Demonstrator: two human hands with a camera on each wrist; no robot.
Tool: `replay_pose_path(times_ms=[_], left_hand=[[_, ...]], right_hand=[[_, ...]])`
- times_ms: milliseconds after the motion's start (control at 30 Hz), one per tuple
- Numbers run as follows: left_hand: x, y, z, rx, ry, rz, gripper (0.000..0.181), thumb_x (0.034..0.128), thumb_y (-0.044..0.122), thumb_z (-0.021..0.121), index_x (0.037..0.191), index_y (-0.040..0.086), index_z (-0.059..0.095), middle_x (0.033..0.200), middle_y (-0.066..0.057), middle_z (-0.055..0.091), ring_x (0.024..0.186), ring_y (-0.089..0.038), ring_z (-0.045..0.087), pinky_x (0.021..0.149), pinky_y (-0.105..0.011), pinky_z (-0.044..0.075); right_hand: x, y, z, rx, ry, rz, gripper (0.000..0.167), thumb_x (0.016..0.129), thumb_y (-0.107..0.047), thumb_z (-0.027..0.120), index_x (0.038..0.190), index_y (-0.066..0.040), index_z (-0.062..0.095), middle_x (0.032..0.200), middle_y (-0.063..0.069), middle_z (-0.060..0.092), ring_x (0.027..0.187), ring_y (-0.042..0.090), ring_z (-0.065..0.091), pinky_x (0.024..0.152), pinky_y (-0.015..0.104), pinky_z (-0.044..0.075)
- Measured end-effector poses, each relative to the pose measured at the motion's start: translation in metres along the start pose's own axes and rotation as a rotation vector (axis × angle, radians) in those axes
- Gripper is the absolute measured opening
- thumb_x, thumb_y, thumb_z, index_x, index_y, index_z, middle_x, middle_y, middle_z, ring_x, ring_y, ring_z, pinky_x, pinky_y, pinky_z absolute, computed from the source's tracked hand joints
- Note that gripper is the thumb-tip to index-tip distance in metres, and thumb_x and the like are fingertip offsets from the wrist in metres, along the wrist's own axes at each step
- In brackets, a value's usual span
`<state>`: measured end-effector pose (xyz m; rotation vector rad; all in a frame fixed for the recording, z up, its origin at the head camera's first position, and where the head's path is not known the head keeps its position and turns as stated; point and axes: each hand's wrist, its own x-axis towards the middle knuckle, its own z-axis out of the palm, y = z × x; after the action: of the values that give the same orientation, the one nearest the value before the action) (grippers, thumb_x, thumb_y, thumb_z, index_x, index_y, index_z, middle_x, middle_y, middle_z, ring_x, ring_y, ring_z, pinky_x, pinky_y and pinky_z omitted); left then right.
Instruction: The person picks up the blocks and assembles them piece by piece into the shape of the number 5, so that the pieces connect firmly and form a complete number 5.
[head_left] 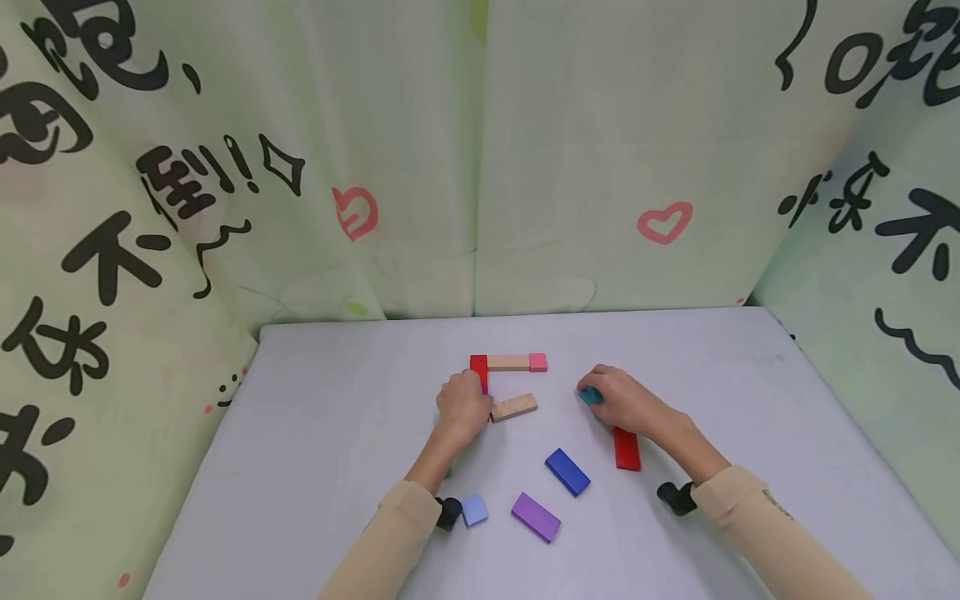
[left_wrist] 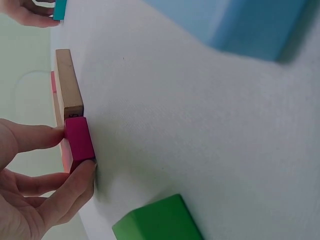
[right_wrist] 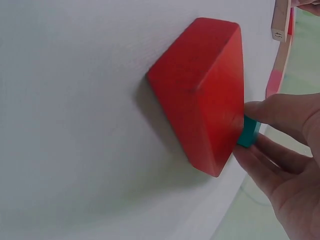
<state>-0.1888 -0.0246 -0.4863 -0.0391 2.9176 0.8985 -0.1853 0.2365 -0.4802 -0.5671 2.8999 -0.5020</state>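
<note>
In the head view, my left hand [head_left: 462, 406] is at the near end of a red block [head_left: 478, 367]. The left wrist view shows its thumb and fingers pinching a magenta block [left_wrist: 80, 137], which is mostly hidden in the head view. A plain wooden block [head_left: 513, 407] lies at a slant beside those fingers. Behind it, another wooden block [head_left: 508, 363] runs between the red block and a pink block [head_left: 537, 362]. Farther right, my right hand [head_left: 622, 398] pinches a teal block [head_left: 590, 395]; whether that block touches the table is unclear.
A red block [head_left: 627, 450] lies under the right wrist. Nearer the front are a blue block [head_left: 567, 472], a purple block [head_left: 536, 517] and a light blue block [head_left: 474, 510]. A green block [left_wrist: 160, 220] sits near the left forearm. Printed curtains surround the white table [head_left: 315, 467].
</note>
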Motion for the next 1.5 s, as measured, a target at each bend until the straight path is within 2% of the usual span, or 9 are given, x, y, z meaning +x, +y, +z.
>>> replay_pose_path(times_ms=[467,733,1167,1500], left_hand=[[-0.002,0.000,-0.002,-0.006,0.006,0.002,0.017,0.0915,0.009,0.075,0.095,-0.006,0.068,0.068,-0.010,0.056,0.056,-0.021,0.054,0.050,-0.028,0.041],[-0.001,0.000,-0.002,-0.012,0.002,0.009,0.016,0.0919,0.009,0.075,0.091,-0.005,0.068,0.067,-0.009,0.056,0.056,-0.020,0.054,0.050,-0.027,0.040],[-0.001,0.000,-0.002,0.001,0.008,0.019,0.016,0.0925,0.006,0.071,0.082,-0.003,0.063,0.063,-0.008,0.051,0.053,-0.018,0.049,0.047,-0.027,0.037],[-0.001,0.000,-0.002,-0.009,0.000,0.008,0.015,0.0925,0.008,0.073,0.089,-0.005,0.066,0.064,-0.008,0.051,0.052,-0.019,0.050,0.047,-0.026,0.038]], right_hand=[[0.001,-0.001,0.002,0.035,0.021,-0.036,0.032,0.086,0.001,0.076,0.118,-0.001,0.073,0.123,0.021,0.065,0.111,0.037,0.062,0.091,0.050,0.058],[0.006,-0.007,0.003,0.025,0.029,-0.083,0.031,0.085,0.002,0.076,0.116,-0.001,0.074,0.119,0.020,0.066,0.110,0.037,0.063,0.092,0.049,0.058],[0.016,-0.021,0.006,0.040,0.015,-0.095,0.032,0.086,0.000,0.077,0.118,0.002,0.072,0.121,0.021,0.066,0.112,0.037,0.064,0.094,0.047,0.058],[0.021,-0.030,0.010,0.035,0.023,-0.138,0.029,0.087,0.001,0.077,0.115,0.003,0.072,0.117,0.020,0.067,0.108,0.035,0.065,0.094,0.046,0.058]])
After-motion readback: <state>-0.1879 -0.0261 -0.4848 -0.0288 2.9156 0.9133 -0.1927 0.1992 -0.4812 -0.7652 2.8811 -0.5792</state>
